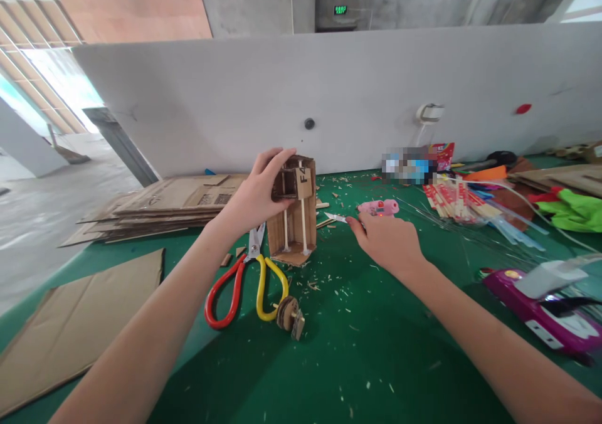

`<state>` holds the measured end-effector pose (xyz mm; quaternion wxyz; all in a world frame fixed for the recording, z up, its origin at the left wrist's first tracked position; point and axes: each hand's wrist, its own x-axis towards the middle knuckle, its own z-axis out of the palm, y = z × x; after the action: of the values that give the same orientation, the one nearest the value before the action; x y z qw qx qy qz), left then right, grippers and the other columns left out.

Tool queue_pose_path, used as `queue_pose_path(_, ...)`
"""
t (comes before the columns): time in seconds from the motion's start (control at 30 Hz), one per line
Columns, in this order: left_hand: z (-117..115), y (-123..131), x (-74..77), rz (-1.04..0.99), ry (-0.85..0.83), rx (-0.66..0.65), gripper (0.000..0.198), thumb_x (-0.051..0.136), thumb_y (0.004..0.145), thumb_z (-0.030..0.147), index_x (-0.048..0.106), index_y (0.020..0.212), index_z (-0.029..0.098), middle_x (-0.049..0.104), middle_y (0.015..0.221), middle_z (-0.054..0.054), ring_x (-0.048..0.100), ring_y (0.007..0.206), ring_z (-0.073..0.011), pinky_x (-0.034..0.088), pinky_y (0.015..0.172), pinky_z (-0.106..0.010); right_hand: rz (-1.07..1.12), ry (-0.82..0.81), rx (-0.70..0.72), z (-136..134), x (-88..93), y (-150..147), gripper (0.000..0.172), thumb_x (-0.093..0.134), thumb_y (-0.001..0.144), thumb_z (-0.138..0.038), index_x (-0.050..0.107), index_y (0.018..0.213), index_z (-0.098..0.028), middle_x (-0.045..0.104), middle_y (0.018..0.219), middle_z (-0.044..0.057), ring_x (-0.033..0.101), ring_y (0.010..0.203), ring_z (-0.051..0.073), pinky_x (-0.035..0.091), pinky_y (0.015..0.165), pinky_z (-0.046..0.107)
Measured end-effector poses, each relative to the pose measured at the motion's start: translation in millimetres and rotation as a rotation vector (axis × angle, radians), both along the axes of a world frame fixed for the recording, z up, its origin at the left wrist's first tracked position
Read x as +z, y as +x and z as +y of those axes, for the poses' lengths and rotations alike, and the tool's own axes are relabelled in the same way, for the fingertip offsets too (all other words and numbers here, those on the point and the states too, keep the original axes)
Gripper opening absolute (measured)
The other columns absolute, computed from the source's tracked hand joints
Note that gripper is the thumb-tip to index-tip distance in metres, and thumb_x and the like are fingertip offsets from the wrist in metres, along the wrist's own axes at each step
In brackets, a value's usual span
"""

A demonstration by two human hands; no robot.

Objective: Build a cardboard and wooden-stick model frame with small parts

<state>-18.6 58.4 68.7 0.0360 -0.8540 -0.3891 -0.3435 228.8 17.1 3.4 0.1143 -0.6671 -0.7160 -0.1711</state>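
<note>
My left hand (pixel 267 189) grips the upper part of a small cardboard frame (pixel 294 226), which stands upright on the table with white sticks running down its open side. In my right hand (pixel 392 242) is a craft knife (pixel 336 217), its blade pointing left toward the frame; the handle is mostly hidden by the fingers. Just beyond that hand lies a pink glue gun (pixel 379 207). Scissors (pixel 251 254) with one red and one yellow handle rest below the frame. A little cardboard wheel piece (pixel 289 316) on a stick touches the yellow handle.
Flattened cardboard (pixel 160 201) is stacked at the back left, with a single sheet (pixel 94 308) nearer. Scraps litter the green table (pixel 338 361). To the right are stick packets (pixel 458 199), a purple device (pixel 540 311), green cloth (pixel 574 209) and a cable. A white partition (pixel 235 104) stands behind.
</note>
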Motion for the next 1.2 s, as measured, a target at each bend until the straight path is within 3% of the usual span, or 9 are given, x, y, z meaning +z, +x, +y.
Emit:
queue_pose_path(0.1,1.2,-1.6,-1.4,-0.008,0.009,-0.019,0.078,0.065,0.072,0.017,0.026,0.139,0.03,0.028,0.14,-0.01,0.037,0.129,-0.029,0.04,0.105,-0.045,0.064,0.065,0.201,0.2,-2.1,2.0,0.044,0.028,0.096,-0.044,0.06,0.081,-0.019,0.062,0.067,0.004,0.054,0.056,0.016,0.02,0.05,0.027)
queue_pose_path(0.2,1.0,-0.7,-1.9,-0.013,0.025,-0.036,0.078,0.065,0.072,0.015,0.027,0.138,0.031,0.029,0.138,-0.01,0.035,0.131,-0.028,0.037,0.108,-0.046,0.117,0.14,0.427,-0.9,-3.9,0.0,0.038,0.031,0.097,-0.037,0.062,0.086,-0.019,0.063,0.078,0.004,0.056,0.069,0.016,0.025,0.053,0.027)
queue_pose_path(0.27,-0.2,1.1,-1.5,-0.01,0.024,-0.037,0.079,0.065,0.072,0.014,0.027,0.139,0.031,0.029,0.138,-0.01,0.035,0.131,-0.0278,0.036,0.108,-0.045,0.104,0.2,0.474,-1.7,-4.0,-2.7,0.036,0.032,0.097,-0.036,0.064,0.096,-0.02,0.062,0.083,0.005,0.055,0.077,0.017,0.028,0.057,0.027)
queue_pose_path(0.4,-5.3,5.1,1.3,0.011,-0.006,-0.065,0.081,0.066,0.072,0.016,0.026,0.141,0.029,0.031,0.136,-0.009,0.039,0.127,-0.0269,0.037,0.108,-0.04,0.012,0.277,0.468,-1.0,-5.1,-5.0,0.036,0.033,0.097,-0.036,0.065,0.1,-0.02,0.062,0.086,0.008,0.054,0.081,0.02,0.031,0.065,0.03)
queue_pose_path(0.53,-10.0,7.0,3.8,0.046,-0.046,-0.096,0.082,0.066,0.073,0.019,0.023,0.143,0.03,0.033,0.135,-0.008,0.042,0.125,-0.0249,0.038,0.108,-0.037,0.002,0.228,0.512,0.8,-8.2,-3.6,0.032,0.034,0.097,-0.027,0.064,0.094,-0.017,0.066,0.088,0.008,0.057,0.079,0.018,0.031,0.062,0.029)
queue_pose_path(0.8,-13.6,9.2,5.7,0.034,-0.071,-0.132,0.077,0.066,0.071,0.018,0.029,0.138,0.03,0.034,0.135,-0.008,0.046,0.12,-0.0247,0.042,0.104,-0.038,0.093,0.171,0.442,-3.6,-4.0,-10.3,0.037,0.03,0.096,-0.036,0.062,0.087,-0.019,0.065,0.063,0.001,0.053,0.053,0.013,0.015,0.049,0.027)
queue_pose_path(1.0,-12.5,6.6,5.4,0.022,-0.072,-0.115,0.075,0.065,0.071,0.017,0.03,0.137,0.028,0.036,0.134,-0.009,0.045,0.122,-0.0263,0.04,0.106,-0.042,-0.008,0.129,0.547,-7.8,-7.7,-10.6,0.038,0.032,0.095,-0.037,0.061,0.077,-0.02,0.061,0.057,-0.001,0.048,0.05,0.011,0.013,0.049,0.028)
queue_pose_path(1.2,-13.3,7.0,6.0,0.038,-0.06,-0.135,0.075,0.065,0.071,0.017,0.03,0.136,0.028,0.036,0.135,-0.008,0.044,0.124,-0.0267,0.038,0.107,-0.042,0.002,0.246,0.396,-5.5,-1.8,-10.7,0.041,0.03,0.096,-0.036,0.059,0.074,-0.018,0.062,0.059,0.0,0.044,0.047,0.01,0.01,0.048,0.028)
